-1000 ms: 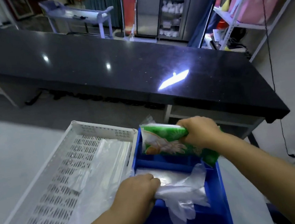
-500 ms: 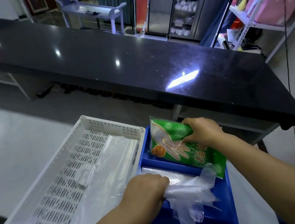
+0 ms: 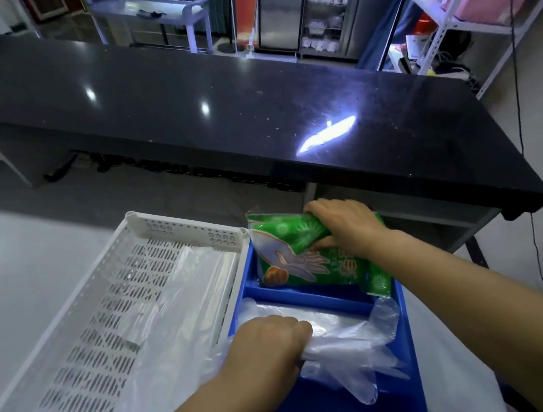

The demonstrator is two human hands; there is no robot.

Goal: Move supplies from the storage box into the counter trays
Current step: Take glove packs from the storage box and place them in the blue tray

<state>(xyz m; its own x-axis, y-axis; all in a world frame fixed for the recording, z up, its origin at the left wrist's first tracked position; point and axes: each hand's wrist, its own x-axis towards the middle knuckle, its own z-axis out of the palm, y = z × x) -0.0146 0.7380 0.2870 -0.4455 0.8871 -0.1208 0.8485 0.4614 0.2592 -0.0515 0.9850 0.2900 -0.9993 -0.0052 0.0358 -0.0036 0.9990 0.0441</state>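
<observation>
- We see a long black bench [image 3: 255, 108] with a glossy, speckled top across the far side; its near edge overhangs an open strip of floor between it and our trays
- A white perforated plastic tray [image 3: 114, 305] sits at left, its slotted floor mostly bare on the left side, with clear plastic sheeting [image 3: 187, 311] lying along its right side
- A blue plastic tray [image 3: 311, 296] stands touching the white tray's right wall; a blue divider splits it into a far compartment and a near one
- Our right hand [image 3: 347, 228] grips the top of a green packet of disposable gloves [image 3: 304, 255], which stands tilted in the far compartment, its top above the rim
- Our left hand [image 3: 269, 347] is closed on a bunch of clear disposable gloves [image 3: 351, 343] in the near compartment; thin, crinkled film, loose glove fingers trailing over toward the right wall
- A white surface [image 3: 22, 267] carries both trays, with open room to the left of the white tray
- We cannot see the storage box
</observation>
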